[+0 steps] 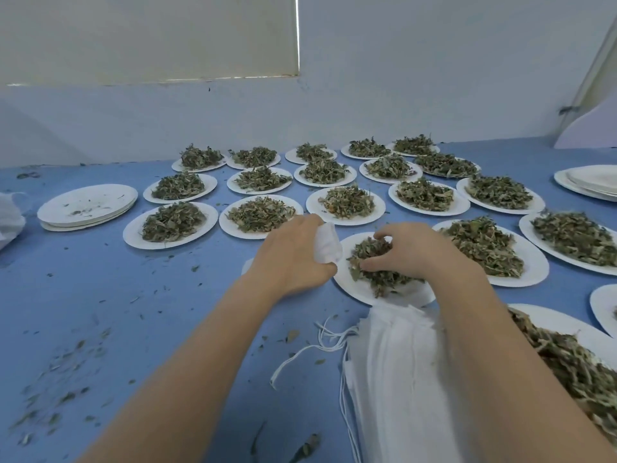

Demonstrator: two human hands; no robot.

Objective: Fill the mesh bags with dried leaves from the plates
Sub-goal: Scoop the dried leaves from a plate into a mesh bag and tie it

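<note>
My left hand [293,255] grips a small white mesh bag [329,243] at the left rim of a white paper plate [354,285]. On that plate lies a heap of dried green leaves [374,262]. My right hand [410,250] is curled over the heap, its fingers closing round a clump of leaves. A stack of white mesh bags [397,372] with drawstrings [310,349] lies below the plate, partly under my right forearm.
Several paper plates heaped with dried leaves [263,213] cover the blue table [133,312] up to the far wall. Stacks of bare plates stand at the left [88,207] and far right [587,183]. Leaf crumbs lie scattered at the front left [56,379].
</note>
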